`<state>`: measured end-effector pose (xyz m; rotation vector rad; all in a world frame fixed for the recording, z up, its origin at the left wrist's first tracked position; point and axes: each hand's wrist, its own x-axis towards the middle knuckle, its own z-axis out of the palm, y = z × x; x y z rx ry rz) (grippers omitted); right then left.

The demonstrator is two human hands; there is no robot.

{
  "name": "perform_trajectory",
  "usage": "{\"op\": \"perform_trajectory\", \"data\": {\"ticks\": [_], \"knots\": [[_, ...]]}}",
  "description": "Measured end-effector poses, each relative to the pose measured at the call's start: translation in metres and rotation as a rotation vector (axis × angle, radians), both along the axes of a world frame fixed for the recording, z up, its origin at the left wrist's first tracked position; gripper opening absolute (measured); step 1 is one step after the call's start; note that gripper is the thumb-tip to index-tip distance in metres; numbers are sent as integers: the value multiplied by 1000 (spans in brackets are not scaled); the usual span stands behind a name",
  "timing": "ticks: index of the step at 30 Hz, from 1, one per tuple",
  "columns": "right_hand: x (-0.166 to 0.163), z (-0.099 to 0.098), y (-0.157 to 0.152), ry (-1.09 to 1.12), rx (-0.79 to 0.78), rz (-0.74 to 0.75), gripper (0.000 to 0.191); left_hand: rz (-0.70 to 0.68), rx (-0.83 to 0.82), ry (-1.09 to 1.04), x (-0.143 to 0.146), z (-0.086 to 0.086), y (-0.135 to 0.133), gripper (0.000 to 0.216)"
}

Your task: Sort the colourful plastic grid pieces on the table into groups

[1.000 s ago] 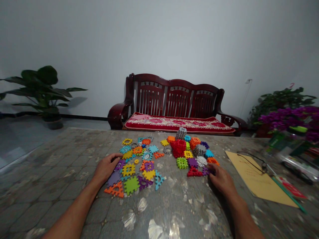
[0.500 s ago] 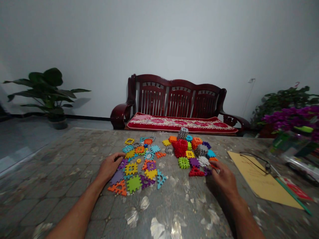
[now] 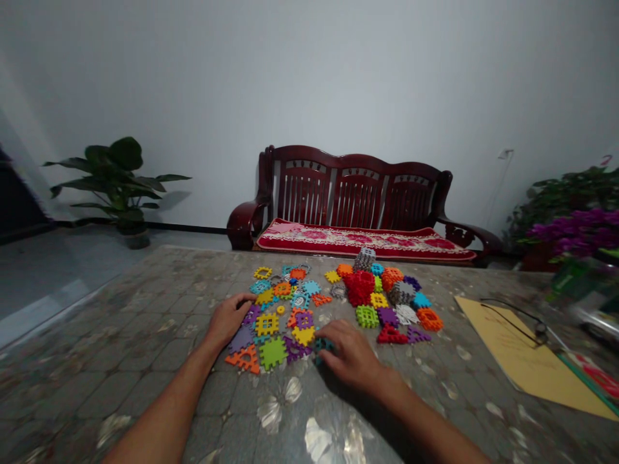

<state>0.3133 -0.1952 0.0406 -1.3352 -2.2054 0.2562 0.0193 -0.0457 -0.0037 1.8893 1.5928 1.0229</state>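
Note:
My left hand (image 3: 231, 322) rests at the left edge of a group of loose interlocking plastic pieces. Its fingers lie stretched out beside a yellow piece (image 3: 265, 297) and a purple piece (image 3: 252, 314). Over a blue triangular piece (image 3: 323, 345) at that group's right edge is my right hand (image 3: 351, 353). Thumb and forefinger stand apart around the triangle, partly covering it; a firm hold does not show. Near these lie a yellow toothed piece (image 3: 304, 336), a green square (image 3: 273, 352) and an orange triangle (image 3: 244, 359).
On the right, a second group holds a red stack (image 3: 360, 287), a grey stack (image 3: 364, 260) and an orange piece (image 3: 429, 319). A yellow envelope (image 3: 522, 354) with glasses (image 3: 540, 332) lies farther right. Behind the patterned table (image 3: 159, 322) stands a wooden bench (image 3: 358, 187).
My right hand has left the orange piece in the right group and moved left to the blue triangle. My left hand stays beside the loose pieces. The view has turned slightly left.

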Motion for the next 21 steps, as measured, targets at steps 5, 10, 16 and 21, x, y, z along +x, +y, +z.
{"op": "perform_trajectory", "data": {"ticks": [5, 10, 16, 21], "knots": [[-37, -3, 20, -229, -9, 73, 35, 12, -16, -22, 1, 2, -1, 32], [-54, -8, 26, -394, 27, 68, 32, 4, -15, -27, 1, 0, 0, 33], [-63, -12, 22, -474, 123, 20, 23, 2, -20, -17, 0, -1, 1, 33], [-44, -3, 27, -208, 34, -122, 23, -4, -15, -20, 0, 0, 0, 33]]}}
